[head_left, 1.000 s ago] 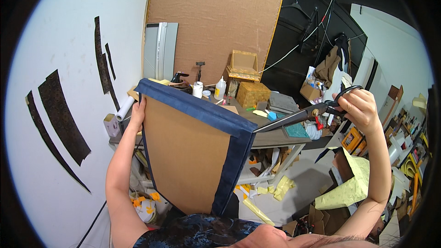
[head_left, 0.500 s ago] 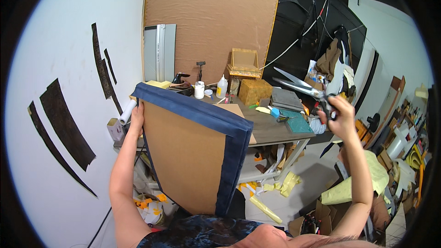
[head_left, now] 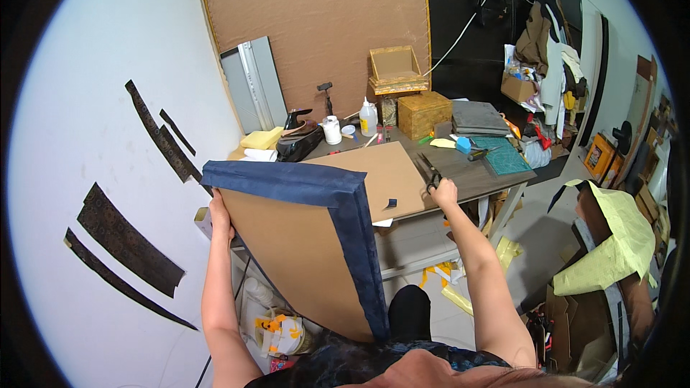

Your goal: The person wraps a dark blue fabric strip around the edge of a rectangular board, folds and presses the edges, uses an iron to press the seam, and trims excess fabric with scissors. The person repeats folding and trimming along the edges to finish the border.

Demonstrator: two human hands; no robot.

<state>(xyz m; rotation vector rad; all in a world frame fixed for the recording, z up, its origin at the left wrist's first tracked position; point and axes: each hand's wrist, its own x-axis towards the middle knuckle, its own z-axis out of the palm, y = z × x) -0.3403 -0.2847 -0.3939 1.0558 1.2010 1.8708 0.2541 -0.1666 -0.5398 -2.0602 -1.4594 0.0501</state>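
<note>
My left hand [head_left: 218, 213] grips the left edge of a large brown board [head_left: 298, 259] held upright in front of me. Dark blue fabric [head_left: 320, 188] wraps its top and right edges. My right hand [head_left: 444, 192] rests at the table's front edge, shut on black-handled scissors [head_left: 429, 174] whose blades lie on the tabletop. A flat brown cardboard sheet [head_left: 384, 172] lies on the table beside the scissors, with a small blue scrap [head_left: 390, 203] on it.
The grey table [head_left: 474, 172] carries a white glue bottle [head_left: 368, 118], a white jar [head_left: 331, 130], a black iron-like tool [head_left: 296, 142], yellow sponges [head_left: 261, 139], brown boxes [head_left: 424, 113] and a green cutting mat [head_left: 504, 155]. Yellow paper and cartons [head_left: 611, 244] stand at right.
My right hand has come down from head height, bringing the scissors onto the table's front edge. The board stays upright in my left hand.
</note>
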